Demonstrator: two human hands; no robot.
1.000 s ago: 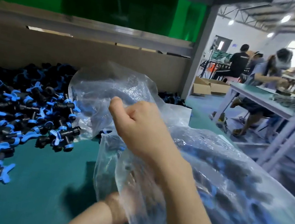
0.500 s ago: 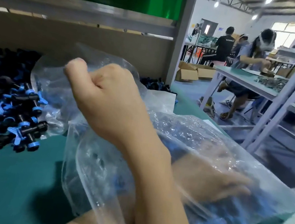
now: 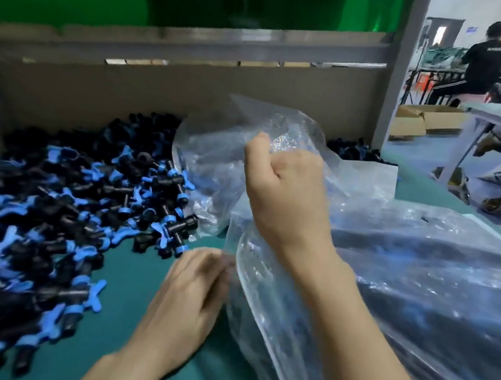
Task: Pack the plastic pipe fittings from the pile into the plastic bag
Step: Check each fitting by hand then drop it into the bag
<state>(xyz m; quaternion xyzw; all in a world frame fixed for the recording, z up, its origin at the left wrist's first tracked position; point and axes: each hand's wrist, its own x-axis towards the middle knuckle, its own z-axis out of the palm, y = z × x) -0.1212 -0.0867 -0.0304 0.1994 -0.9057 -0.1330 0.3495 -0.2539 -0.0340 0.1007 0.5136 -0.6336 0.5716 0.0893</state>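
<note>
Fittings [image 3: 48, 222] lie heaped at left on the table [image 3: 128, 318]; some already fill the bag [image 3: 422, 301] at right. Right hand [image 3: 283, 202], fist clamped on the upper rim, and left hand [image 3: 191, 296], pinching the lower rim, spread its mouth. Next, probably, left lets go and scoops. Loose film [image 3: 214, 157] overhangs them.

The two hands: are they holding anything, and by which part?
Both hold the plastic bag by its open mouth: the right hand grips the raised upper edge, the left hand pinches the lower edge.
</note>
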